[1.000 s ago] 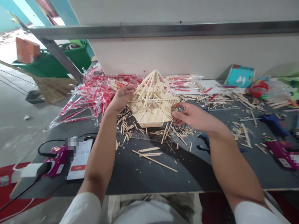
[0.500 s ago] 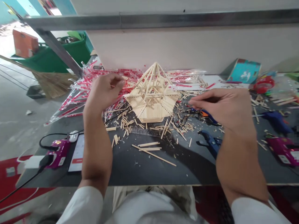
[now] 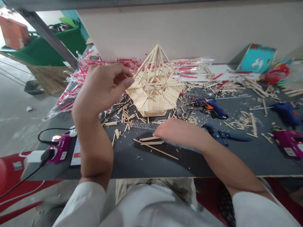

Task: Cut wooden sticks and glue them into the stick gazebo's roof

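A pointed model building made of wooden sticks (image 3: 155, 102) stands on the dark table, its open frame rising above a slatted, flared base. My left hand (image 3: 103, 86) hovers at the model's left side, fingers loosely curled and thumb apart, with nothing visible in it. Down in front of the model, my right hand (image 3: 180, 132) has its fingertips together at the right end of a short wooden stick (image 3: 147, 139); the exact grip is partly hidden. Beside that stick lie another short one and a longer wooden stick (image 3: 163, 151), set slantwise.
A clear ruler (image 3: 143, 125) lies before the model among scattered stick offcuts. To the right are a blue glue gun (image 3: 214, 107), blue cutters (image 3: 220, 135), another glue gun (image 3: 286, 113) and a purple power strip (image 3: 288, 143). Plastic-wrapped sticks (image 3: 63, 97) lie back left.
My right hand has come down and left, from beside the glue gun to the short sticks. My left hand stays near the model. The camera view has tilted downward.
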The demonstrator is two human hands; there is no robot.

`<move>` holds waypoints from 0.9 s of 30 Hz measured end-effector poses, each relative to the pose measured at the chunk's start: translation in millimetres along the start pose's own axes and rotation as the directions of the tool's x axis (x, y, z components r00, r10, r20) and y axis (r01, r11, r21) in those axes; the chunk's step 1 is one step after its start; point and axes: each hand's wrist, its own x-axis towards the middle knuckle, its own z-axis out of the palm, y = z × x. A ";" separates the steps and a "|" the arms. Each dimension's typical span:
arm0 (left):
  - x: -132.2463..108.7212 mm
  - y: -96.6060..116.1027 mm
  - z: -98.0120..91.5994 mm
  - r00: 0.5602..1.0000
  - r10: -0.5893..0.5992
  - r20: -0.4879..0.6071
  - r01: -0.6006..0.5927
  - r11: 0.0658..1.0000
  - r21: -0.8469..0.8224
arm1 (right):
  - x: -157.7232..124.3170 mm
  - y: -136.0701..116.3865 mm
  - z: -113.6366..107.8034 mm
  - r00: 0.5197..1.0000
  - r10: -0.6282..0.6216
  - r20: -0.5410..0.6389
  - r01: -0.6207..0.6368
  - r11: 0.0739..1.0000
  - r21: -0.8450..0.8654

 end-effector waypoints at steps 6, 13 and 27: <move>-3.7 -1.5 -3.3 0.998 0.028 0.053 -0.028 1.000 0.001 | 28.2 4.0 22.9 0.989 0.140 0.056 -0.131 0.981 -0.145; -4.6 -4.6 -4.9 0.999 0.018 0.043 -0.016 0.999 -0.046 | 30.7 12.1 38.5 0.977 0.185 0.105 -0.182 0.983 -0.035; -5.9 13.7 9.3 0.959 0.121 0.257 -0.105 0.992 -0.072 | 27.1 4.8 31.8 0.965 0.255 0.056 -0.256 0.967 0.004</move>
